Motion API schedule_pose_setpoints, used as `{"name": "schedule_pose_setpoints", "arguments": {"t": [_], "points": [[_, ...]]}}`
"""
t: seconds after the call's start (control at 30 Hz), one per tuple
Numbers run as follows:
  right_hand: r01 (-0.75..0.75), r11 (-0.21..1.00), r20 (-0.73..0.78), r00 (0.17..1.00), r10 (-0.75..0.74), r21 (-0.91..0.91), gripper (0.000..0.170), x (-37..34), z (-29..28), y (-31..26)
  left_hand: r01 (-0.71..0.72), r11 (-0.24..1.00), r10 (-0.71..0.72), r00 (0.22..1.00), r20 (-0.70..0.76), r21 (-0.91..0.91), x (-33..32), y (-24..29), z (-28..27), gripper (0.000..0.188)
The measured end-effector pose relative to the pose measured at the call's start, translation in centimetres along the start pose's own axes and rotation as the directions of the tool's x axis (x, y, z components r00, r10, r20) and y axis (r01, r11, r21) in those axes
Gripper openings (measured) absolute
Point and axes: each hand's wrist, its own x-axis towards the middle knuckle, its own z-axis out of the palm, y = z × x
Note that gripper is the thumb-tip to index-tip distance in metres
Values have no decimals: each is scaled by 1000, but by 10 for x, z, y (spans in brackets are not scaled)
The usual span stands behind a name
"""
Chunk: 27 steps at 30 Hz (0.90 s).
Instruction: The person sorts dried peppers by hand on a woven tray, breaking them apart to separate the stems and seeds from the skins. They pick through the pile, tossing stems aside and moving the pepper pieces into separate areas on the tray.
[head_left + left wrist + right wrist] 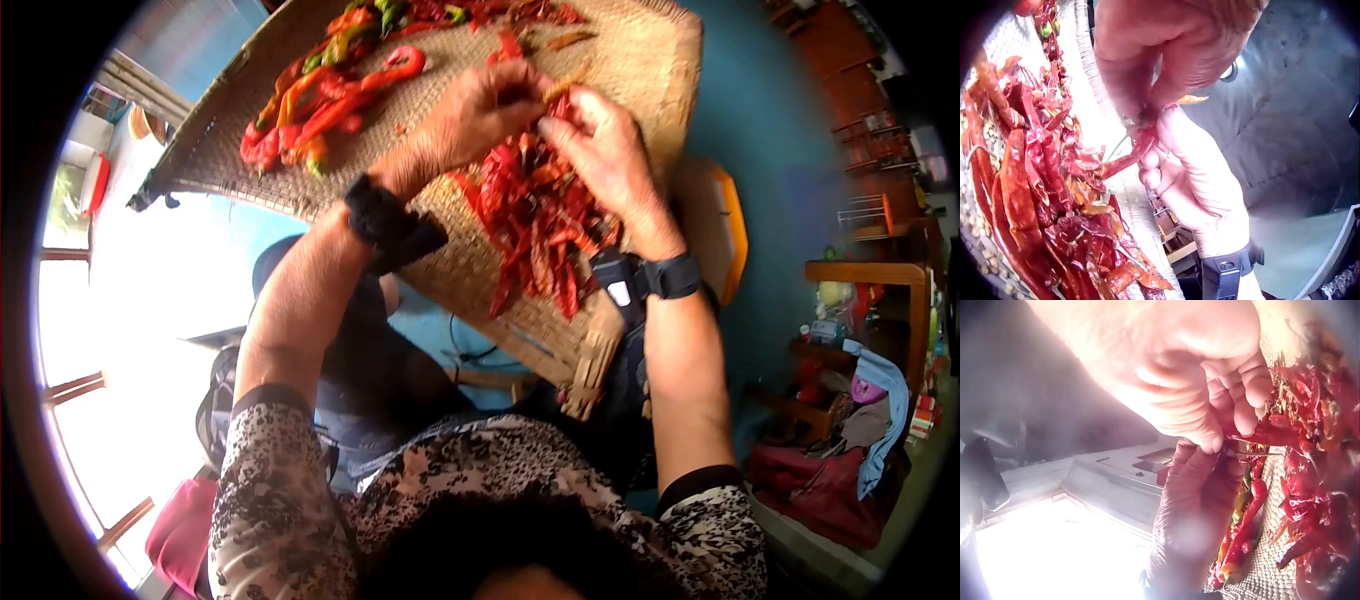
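Observation:
Both hands meet over a woven tray (pixel 640 60). The left hand (pixel 480 115) has its thumb and fingers pinched at the stem end of a dried red chili (pixel 1125 161). Facing it, the right hand (pixel 605 160) grips the same chili, its fingertips touching or nearly touching the left ones. In the right wrist view the chili (pixel 1275 434) sticks out from under the right fingers. A heap of wrinkled dried red chilies (pixel 540 220) lies just below the hands. The exact contact at the stem is partly hidden by the fingers.
Glossy red, orange and green peppers (pixel 330 100) lie at the tray's left, with more along its far edge. Loose seeds (pixel 997 265) show beneath the chilies. An orange-edged stool (pixel 735 235) stands right of the tray, and wooden shelving (pixel 865 272) farther right.

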Motion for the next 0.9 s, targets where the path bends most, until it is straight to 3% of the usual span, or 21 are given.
{"name": "schedule_pose_setpoints", "arguments": {"t": [0.03,0.13,0.17,0.23,0.33,0.37,0.4,0.43,0.5,0.57,0.6,0.63,0.7,0.73,0.77,0.87,0.9], "points": [[-29,998,33,999,31,-52,22,0,-3,-3,-40,997,40,999,-1,62,-1,2,-4,17],[43,983,-111,992,-64,-178,25,-2,-15,1,-25,990,21,999,27,141,-6,2,-18,18],[-22,948,-183,982,-38,-317,28,-4,-26,-1,-120,984,128,990,-54,130,-3,-11,-16,17],[-63,915,-363,927,-95,-400,27,-1,-60,23,42,999,-41,999,22,-34,-6,14,-18,20],[-229,671,-480,851,-215,-705,30,-17,-109,33,69,998,-69,998,6,-8,-6,6,-19,18],[-376,600,-507,860,-58,-706,30,-25,-120,27,67,998,-67,998,1,-9,-6,6,-18,18],[-537,387,-529,838,137,-750,32,-32,-128,22,69,996,-68,998,-8,49,-5,6,-17,18],[-608,239,-546,790,279,-757,35,-37,-136,23,70,992,-68,998,-16,107,-4,7,-16,18],[-594,204,-578,805,137,-779,40,-54,-149,46,21,992,-19,1000,-12,126,-1,4,-12,20],[-472,506,-524,851,45,-722,42,-54,-141,46,45,983,-49,999,15,178,7,-5,-4,17],[-351,764,-429,897,107,-541,43,-49,-137,52,20,981,-25,999,25,192,8,-6,2,16],[-260,893,-303,941,150,-368,45,-43,-118,38,38,990,-48,997,65,136,10,-6,7,16],[-149,980,-101,986,136,-132,46,-37,-77,17,12,991,-23,997,78,133,13,-1,21,16],[-112,992,-65,992,108,-62,41,-33,-57,12,73,996,-79,991,113,54,13,1,26,14],[-97,995,10,995,97,-19,35,-29,-45,7,28,997,-36,993,112,72,12,0,32,12],[12,983,-68,997,-25,-182,27,-19,-29,13,19,1000,-17,994,106,-14,10,-5,40,11],[13,962,-79,996,-36,-272,27,-17,-33,13,84,995,-74,986,148,-57,11,-6,35,12]]}}
